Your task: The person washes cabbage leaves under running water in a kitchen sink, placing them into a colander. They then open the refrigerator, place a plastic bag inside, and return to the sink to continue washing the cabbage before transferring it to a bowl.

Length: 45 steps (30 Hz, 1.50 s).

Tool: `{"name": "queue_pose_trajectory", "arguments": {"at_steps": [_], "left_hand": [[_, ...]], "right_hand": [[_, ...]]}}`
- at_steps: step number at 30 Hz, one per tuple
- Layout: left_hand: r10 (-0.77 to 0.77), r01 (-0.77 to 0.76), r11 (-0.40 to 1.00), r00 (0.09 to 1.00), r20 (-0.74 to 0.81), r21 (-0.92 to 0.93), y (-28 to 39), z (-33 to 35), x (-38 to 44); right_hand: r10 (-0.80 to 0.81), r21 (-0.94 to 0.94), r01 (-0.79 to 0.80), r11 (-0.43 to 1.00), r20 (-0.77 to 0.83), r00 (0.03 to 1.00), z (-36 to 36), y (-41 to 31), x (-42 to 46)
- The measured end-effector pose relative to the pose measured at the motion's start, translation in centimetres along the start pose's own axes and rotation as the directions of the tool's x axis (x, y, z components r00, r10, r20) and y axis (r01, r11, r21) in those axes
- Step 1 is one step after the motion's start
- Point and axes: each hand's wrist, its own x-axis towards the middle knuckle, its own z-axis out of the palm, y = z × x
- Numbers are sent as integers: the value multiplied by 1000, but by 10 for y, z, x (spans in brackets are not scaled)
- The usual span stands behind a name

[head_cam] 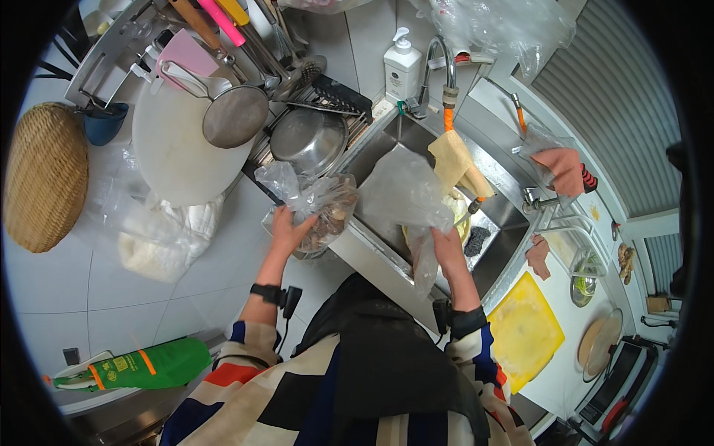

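Note:
My left hand (pixel 291 231) grips a clear plastic bag (pixel 329 209) at the left of the sink. Brown lumps show through its film, and its gathered top sticks up beyond my fingers. In my right hand (pixel 450 253) is a thin translucent plastic bag (pixel 399 181), its sheet spread over the left part of the steel sink (pixel 505 248) and one end hanging down by my wrist. Partly hidden behind this bag, a bowl with something yellowish (pixel 458 209) sits in the sink. Beside it lies a dark mesh scrubber (pixel 477 241).
A curved tap (pixel 440 50) with an orange hose and a tan cloth (pixel 457 159) overhangs the sink. A white pump bottle (pixel 401 69) stands behind. At left are a steel pot (pixel 309 139) and hanging strainer (pixel 235 117); at right, a yellow cutting board (pixel 527 334).

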Motion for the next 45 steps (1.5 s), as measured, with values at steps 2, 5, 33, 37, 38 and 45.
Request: {"name": "queue_pose_trajectory", "arguments": {"at_steps": [2, 5, 33, 37, 38, 45], "left_hand": [[-194, 195, 981, 981, -15, 12, -35, 19, 9], [-479, 479, 832, 875, 74, -281, -17, 14, 11], [97, 460, 339, 851, 517, -821, 156, -55, -34], [202, 313, 589, 836, 511, -745, 156, -44, -47], [223, 275, 641, 827, 517, -717, 155, -41, -46], [-160, 505, 459, 856, 492, -731, 131, -19, -25]], "right_hand": [[99, 284, -87, 955, -31, 995, 6, -22, -2], [125, 399, -100, 911, -37, 991, 3, -47, -4], [-279, 321, 255, 912, 30, 960, 73, -72, -18], [-595, -430, 511, 744, -79, 800, 126, -94, -60], [-603, -480, 507, 716, -59, 795, 129, -96, -67], [-487, -436, 607, 665, 362, 795, 96, -138, -95]]}}
